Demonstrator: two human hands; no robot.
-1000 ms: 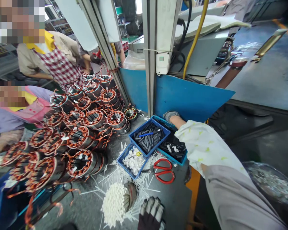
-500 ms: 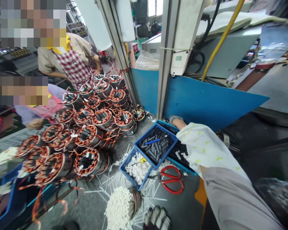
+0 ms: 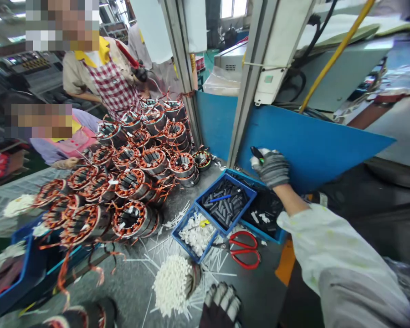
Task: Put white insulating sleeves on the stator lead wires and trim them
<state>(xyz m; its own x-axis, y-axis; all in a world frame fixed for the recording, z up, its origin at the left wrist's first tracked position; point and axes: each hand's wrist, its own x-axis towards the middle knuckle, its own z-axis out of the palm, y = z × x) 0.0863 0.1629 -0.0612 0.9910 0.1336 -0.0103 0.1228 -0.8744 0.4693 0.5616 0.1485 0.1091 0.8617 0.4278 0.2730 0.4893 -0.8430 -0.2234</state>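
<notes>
My right hand (image 3: 271, 168), in a grey striped glove with white fingertips, is closed around a small black tool with a bit of green (image 3: 256, 153). It is in front of the blue panel, above the back end of the turquoise tray (image 3: 280, 236). What kind of tool it is, I cannot make out. At the bottom edge, my gloved left hand (image 3: 222, 304) has its fingers curled close together, and whatever may be in them is hidden. Left of it stands a bundle of white sticks (image 3: 173, 284). Red-handled scissors (image 3: 245, 249) lie between the hands.
Several copper-wound stators (image 3: 131, 218) are stacked on the left. A blue tray (image 3: 253, 200) of black sleeves overlaps another blue tray (image 3: 175, 233) of white pieces. A metal post (image 3: 241, 109) and blue panel (image 3: 314, 141) border the back. Two people work across the bench.
My right hand, hidden in or behind the tray area before, has come up and back into view with the black tool. The view has shifted slightly. My left hand stays low.
</notes>
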